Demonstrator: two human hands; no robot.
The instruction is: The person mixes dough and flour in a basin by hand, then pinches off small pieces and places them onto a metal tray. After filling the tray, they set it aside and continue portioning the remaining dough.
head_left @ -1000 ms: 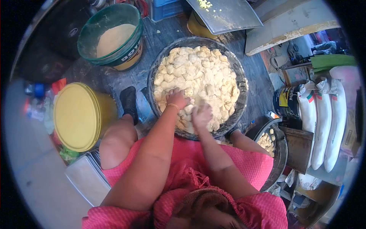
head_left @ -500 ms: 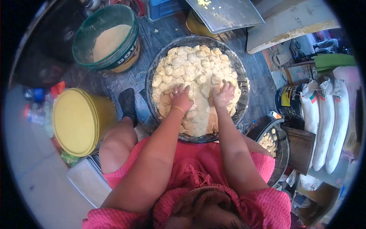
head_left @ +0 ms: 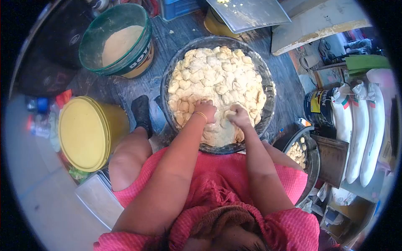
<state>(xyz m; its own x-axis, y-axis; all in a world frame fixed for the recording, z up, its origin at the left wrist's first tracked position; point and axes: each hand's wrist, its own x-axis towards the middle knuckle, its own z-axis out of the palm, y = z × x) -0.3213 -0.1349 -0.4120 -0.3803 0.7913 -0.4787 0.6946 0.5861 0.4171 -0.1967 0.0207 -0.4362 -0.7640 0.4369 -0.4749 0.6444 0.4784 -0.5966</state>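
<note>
A wide black tub (head_left: 270, 85) stands in front of me, heaped with pale, floured dough pieces (head_left: 213, 71). My left hand (head_left: 205, 111), with a ring and a yellow bracelet, is curled into the dough just left of the middle. Its fingertips are hidden among the pieces. Close by on the right, my right hand (head_left: 239, 117) is closed round a dough piece at its thumb side. Loose flour (head_left: 220, 133) covers the near part of the heap between my wrists.
A green bucket (head_left: 86, 54) of flour stands at the upper left, above a yellow lidded bucket (head_left: 83, 134). At the right, a dark basin (head_left: 314, 167) holds small dough pieces beside long white bags (head_left: 360, 134). A metal tray (head_left: 255, 16) juts in at the top.
Both hands were spread on the dough and are now curled in. My left hand moved slightly right and nearer; my right hand came nearer and closed round a dough piece.
</note>
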